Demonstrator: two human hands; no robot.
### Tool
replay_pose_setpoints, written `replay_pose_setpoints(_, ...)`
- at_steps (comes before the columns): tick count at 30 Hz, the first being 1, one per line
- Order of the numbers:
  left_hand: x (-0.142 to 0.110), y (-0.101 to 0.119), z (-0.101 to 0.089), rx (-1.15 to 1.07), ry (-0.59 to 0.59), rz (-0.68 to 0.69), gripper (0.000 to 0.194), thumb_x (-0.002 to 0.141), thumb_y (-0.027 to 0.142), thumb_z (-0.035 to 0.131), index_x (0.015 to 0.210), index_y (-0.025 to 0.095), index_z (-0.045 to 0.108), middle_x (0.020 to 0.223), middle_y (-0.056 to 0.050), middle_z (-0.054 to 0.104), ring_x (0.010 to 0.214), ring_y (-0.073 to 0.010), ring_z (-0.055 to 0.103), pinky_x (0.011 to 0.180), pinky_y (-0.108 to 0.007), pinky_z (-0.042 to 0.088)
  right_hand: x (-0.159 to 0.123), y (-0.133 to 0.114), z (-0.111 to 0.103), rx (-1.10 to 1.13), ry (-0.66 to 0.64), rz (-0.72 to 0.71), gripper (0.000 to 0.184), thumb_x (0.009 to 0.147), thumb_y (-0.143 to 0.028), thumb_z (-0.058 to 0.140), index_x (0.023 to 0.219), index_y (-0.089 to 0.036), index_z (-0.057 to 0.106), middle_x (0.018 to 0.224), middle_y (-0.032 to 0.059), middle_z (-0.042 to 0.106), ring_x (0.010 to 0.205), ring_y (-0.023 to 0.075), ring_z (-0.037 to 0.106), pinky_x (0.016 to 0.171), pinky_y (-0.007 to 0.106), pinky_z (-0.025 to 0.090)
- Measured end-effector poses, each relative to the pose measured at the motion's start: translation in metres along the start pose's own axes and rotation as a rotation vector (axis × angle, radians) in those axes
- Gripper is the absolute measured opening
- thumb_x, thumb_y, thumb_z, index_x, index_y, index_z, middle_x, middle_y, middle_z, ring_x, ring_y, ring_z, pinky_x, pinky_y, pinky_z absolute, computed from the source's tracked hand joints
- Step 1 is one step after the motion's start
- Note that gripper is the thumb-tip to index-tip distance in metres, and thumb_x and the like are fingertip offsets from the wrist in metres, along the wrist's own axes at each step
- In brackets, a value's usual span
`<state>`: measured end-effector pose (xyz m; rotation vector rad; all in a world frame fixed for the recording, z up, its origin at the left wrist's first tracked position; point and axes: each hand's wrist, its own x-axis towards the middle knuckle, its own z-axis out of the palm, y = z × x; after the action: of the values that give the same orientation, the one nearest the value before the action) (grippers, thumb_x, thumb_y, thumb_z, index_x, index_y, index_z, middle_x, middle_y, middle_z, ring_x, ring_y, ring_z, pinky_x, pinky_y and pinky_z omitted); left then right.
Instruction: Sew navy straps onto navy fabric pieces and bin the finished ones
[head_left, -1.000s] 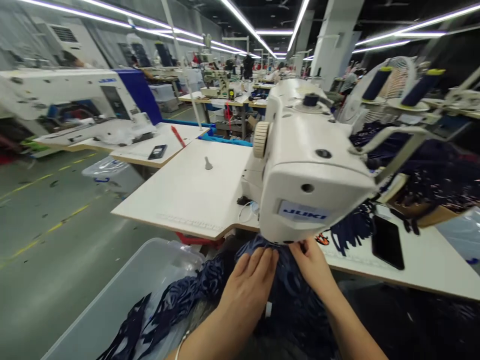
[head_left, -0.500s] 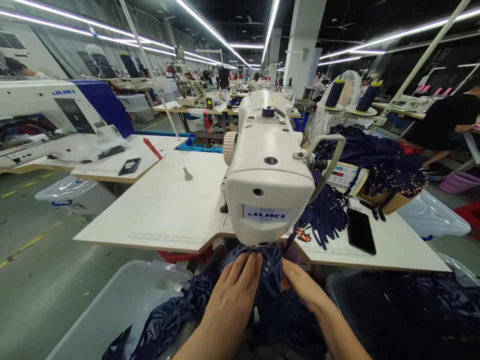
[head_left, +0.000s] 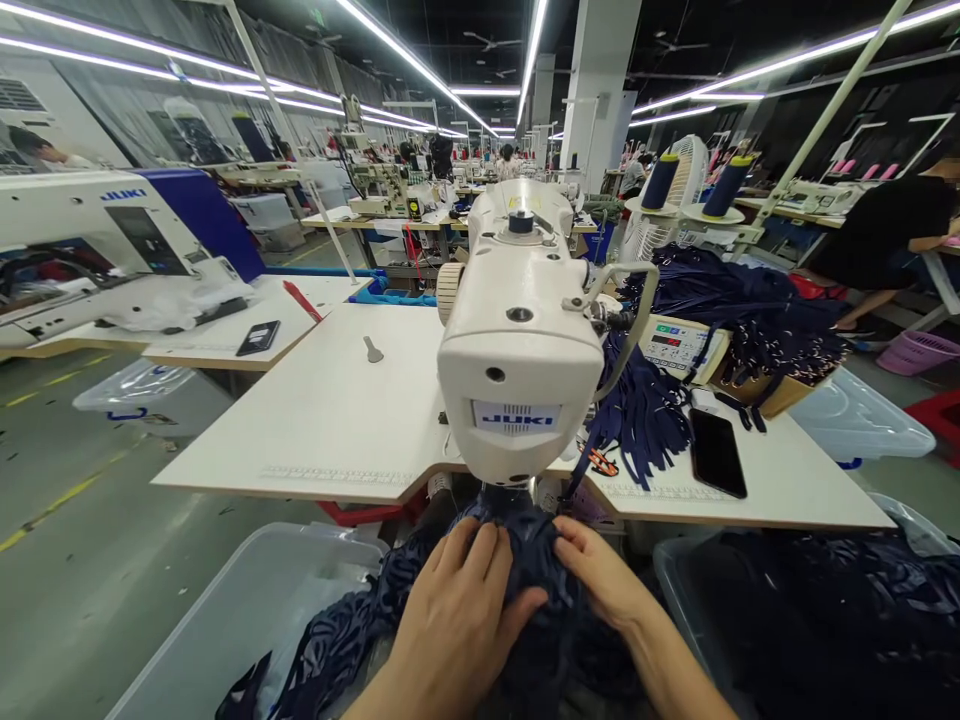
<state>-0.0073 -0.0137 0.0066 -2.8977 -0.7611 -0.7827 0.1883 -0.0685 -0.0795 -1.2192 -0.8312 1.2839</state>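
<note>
Navy patterned fabric (head_left: 529, 560) is bunched under the head of a white sewing machine (head_left: 517, 340), with a long gathered length trailing down to the left. On top of the fabric lies my left hand (head_left: 457, 610), fingers bent slightly over it and thumb held apart. My right hand (head_left: 596, 570) pinches the fabric's right side between thumb and fingers. The needle area is hidden behind the machine head, and the fingertips of my left hand sink partly out of sight in the cloth.
A white worktable (head_left: 330, 400) surrounds the machine, with a flat grey metal piece (head_left: 373, 350) on it. To the right are navy straps (head_left: 645, 420), a control box (head_left: 679, 345) and a black phone (head_left: 718, 453). Plastic bins (head_left: 247, 610) stand below on both sides.
My left thumb has spread away from the fingers. My right hand now shows its fingertips pinching the fabric, which has shifted and bunched up. The view has moved slightly.
</note>
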Motion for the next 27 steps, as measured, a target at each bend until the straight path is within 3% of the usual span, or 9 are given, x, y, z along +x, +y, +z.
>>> replay_pose_setpoints(4, -0.005, 0.009, -0.001, -0.483, 0.052, -0.057, 0.047, 0.094, 0.055, 0.047, 0.117, 0.014, 0.054, 0.120, -0.015, 0.058, 0.110, -0.0246, 0.057, 0.093, -0.034, 0.049, -0.032, -0.045, -0.005, -0.135, 0.089, -0.177, 0.043, 0.067, -0.059, 0.077, 0.080, -0.021, 0.061, 0.072, -0.0030, 0.053, 0.066, 0.0122, 0.046, 0.060, 0.022, 0.038)
replay_pose_setpoints(6, 0.000, 0.016, -0.002, -0.801, -0.091, -0.089, 0.060, 0.090, 0.061, 0.050, 0.128, 0.014, 0.047, 0.121, -0.015, 0.059, 0.108, -0.0225, 0.059, 0.090, -0.030, 0.050, -0.047, -0.065, 0.003, -0.266, -0.047, -0.301, 0.038, 0.076, -0.059, 0.068, 0.077, -0.022, 0.065, 0.071, -0.0010, 0.055, 0.065, 0.0136, 0.050, 0.060, 0.024, 0.039)
replay_pose_setpoints(8, 0.007, 0.020, -0.003, -1.046, -0.329, -0.187, 0.050, 0.091, 0.056, 0.053, 0.119, 0.015, 0.055, 0.102, -0.008, 0.066, 0.090, -0.0176, 0.063, 0.078, -0.024, 0.051, -0.054, -0.078, 0.006, -0.395, -0.196, -0.378, 0.034, 0.085, -0.055, 0.061, 0.075, -0.023, 0.067, 0.070, 0.0005, 0.060, 0.067, 0.0151, 0.055, 0.063, 0.026, 0.042)
replay_pose_setpoints(10, 0.013, 0.017, -0.003, -1.139, -0.476, -0.332, 0.034, 0.094, 0.047, 0.053, 0.097, 0.014, 0.063, 0.080, -0.001, 0.065, 0.073, -0.0128, 0.060, 0.065, -0.019, 0.047, -0.045, -0.082, -0.005, -0.555, -0.125, -0.325, 0.031, 0.090, -0.050, 0.055, 0.082, -0.023, 0.066, 0.073, 0.0015, 0.064, 0.070, 0.0162, 0.059, 0.067, 0.027, 0.044)
replay_pose_setpoints(13, 0.015, 0.006, -0.004, -1.031, -0.411, -0.424, 0.030, 0.096, 0.038, 0.049, 0.085, 0.014, 0.063, 0.074, 0.001, 0.060, 0.069, -0.0114, 0.054, 0.063, -0.018, 0.042, -0.008, -0.074, -0.048, -0.822, 0.429, -0.163, 0.034, 0.094, -0.051, 0.042, 0.090, -0.022, 0.060, 0.080, 0.0027, 0.064, 0.072, 0.0179, 0.060, 0.070, 0.030, 0.047)
replay_pose_setpoints(17, 0.018, -0.008, -0.006, -0.664, -0.295, -0.327, 0.027, 0.098, 0.029, 0.045, 0.080, 0.017, 0.061, 0.075, 0.002, 0.059, 0.068, -0.0113, 0.055, 0.063, -0.019, 0.040, 0.042, -0.047, -0.099, -0.924, 0.689, -0.077, 0.023, 0.085, -0.040, 0.058, 0.080, -0.018, 0.055, 0.093, 0.0120, 0.059, 0.089, 0.0276, 0.060, 0.075, 0.039, 0.045)
replay_pose_setpoints(22, 0.027, -0.012, 0.003, -0.038, -0.155, -0.255, 0.020, 0.094, 0.028, 0.055, 0.077, 0.018, 0.061, 0.081, -0.002, 0.059, 0.075, -0.0183, 0.059, 0.066, -0.027, 0.046, 0.051, -0.044, -0.119, -0.831, 0.709, -0.094, 0.025, 0.077, -0.037, 0.062, 0.064, -0.020, 0.050, 0.076, 0.0060, 0.053, 0.072, 0.0212, 0.054, 0.063, 0.034, 0.041)
replay_pose_setpoints(25, 0.025, -0.013, 0.011, 0.080, -0.021, -0.195, 0.015, 0.093, 0.031, 0.058, 0.101, 0.018, 0.063, 0.099, -0.007, 0.063, 0.095, -0.0238, 0.058, 0.083, -0.038, 0.048, 0.038, -0.061, -0.119, -0.650, 0.633, -0.120, 0.033, 0.070, -0.051, 0.065, 0.067, -0.021, 0.053, 0.066, 0.0012, 0.049, 0.060, 0.0159, 0.045, 0.051, 0.028, 0.036)
replay_pose_setpoints(27, 0.020, -0.014, 0.014, 0.042, -0.003, -0.087, 0.017, 0.096, 0.027, 0.054, 0.110, 0.019, 0.060, 0.104, -0.006, 0.063, 0.100, -0.0205, 0.058, 0.088, -0.036, 0.047, 0.027, -0.070, -0.109, -0.490, 0.583, -0.147, 0.043, 0.072, -0.066, 0.053, 0.072, -0.023, 0.048, 0.063, -0.0025, 0.043, 0.050, 0.0112, 0.034, 0.042, 0.023, 0.029)
